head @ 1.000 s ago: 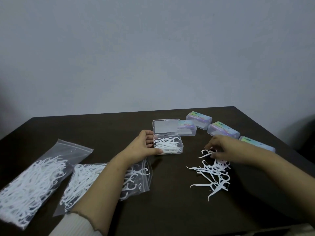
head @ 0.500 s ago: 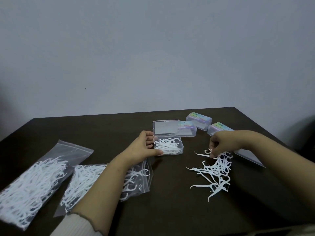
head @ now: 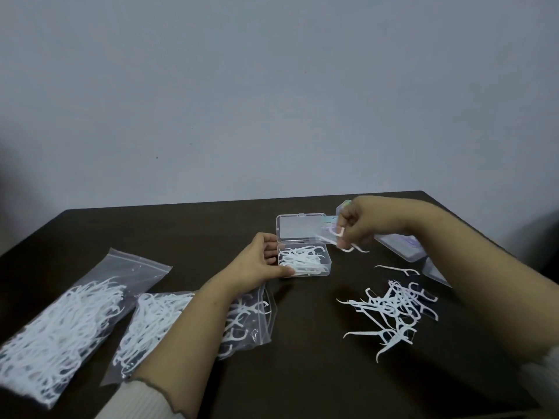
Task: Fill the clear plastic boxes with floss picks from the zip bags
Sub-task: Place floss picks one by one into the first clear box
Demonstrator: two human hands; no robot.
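An open clear plastic box (head: 328, 264) sits mid-table with its lid (head: 298, 227) standing up behind it and white floss picks inside. My left hand (head: 260, 261) grips the box's left side. My right hand (head: 360, 225) hovers just right of the lid and pinches a few floss picks (head: 351, 246) above the table. A loose heap of floss picks (head: 393, 309) lies on the table to the right. Two zip bags of picks lie at the left: one (head: 69, 322) far left, another (head: 181, 319) partly under my left forearm.
Closed clear boxes with coloured labels (head: 399, 243) lie behind my right arm, mostly hidden. A single pick (head: 396, 269) lies apart from the heap. The dark table's far edge (head: 181, 205) meets a plain wall.
My right hand lifted off the loose heap with a few picks and moved up and left toward the open box. My left hand has kept its grip on the box.
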